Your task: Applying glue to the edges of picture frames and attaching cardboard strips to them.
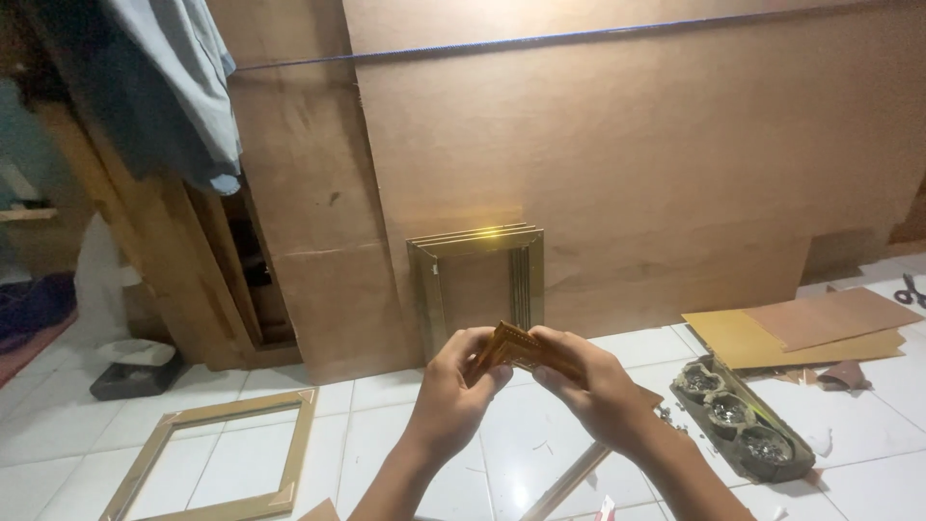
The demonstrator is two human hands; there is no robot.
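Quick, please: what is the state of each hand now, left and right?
Left hand: closed on the corner of the gold frame piece.
Right hand: closed on the same frame piece, from the other side.

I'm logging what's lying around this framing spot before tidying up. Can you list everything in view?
Frame corner piece: one, golden-brown, held up between both hands.
Stacked frames: several, gold, leaning on the brown board wall.
Open frame: one, pale gold, flat on the white tiled floor, left.
Tray with three cups: one, dark, on the floor, right.
Board sheets: yellow and brown, on the floor, far right.
Moulding strip: one, below the hands.
Hanging cloth: grey-blue, upper left.
Left hand: gripping the corner piece.
Right hand: gripping the corner piece.
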